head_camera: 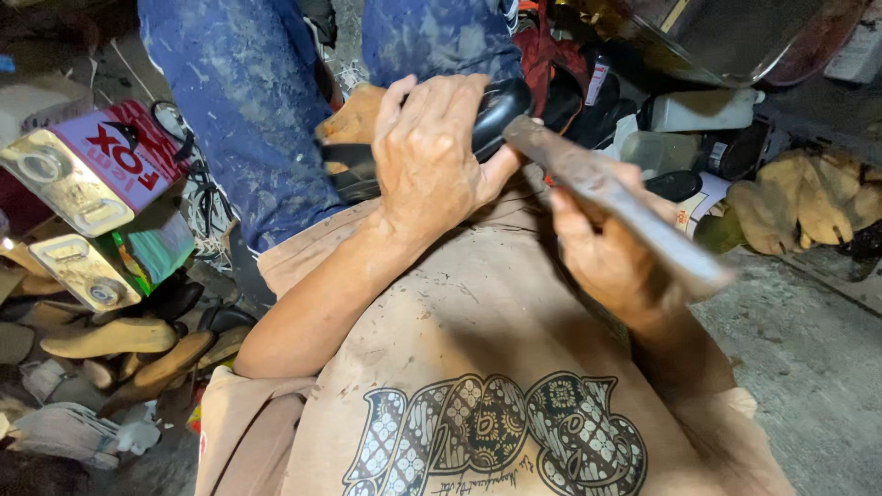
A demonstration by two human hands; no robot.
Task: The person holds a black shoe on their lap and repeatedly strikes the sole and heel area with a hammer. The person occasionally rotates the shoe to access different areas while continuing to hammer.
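Observation:
My left hand is wrapped over a black shoe and presses it down against my lap, near my blue-trousered knees. My right hand grips a long flat metal tool, a rasp or hammer-like bar. The tool's far end meets the shoe's edge beside my left thumb. A tan apron with a patterned print covers my lap under both forearms.
Two metal tins are stacked at the left, above a pile of tan shoe soles. A white plastic container, dark bottles and tan leather pieces lie at the right. Grey concrete floor at the lower right.

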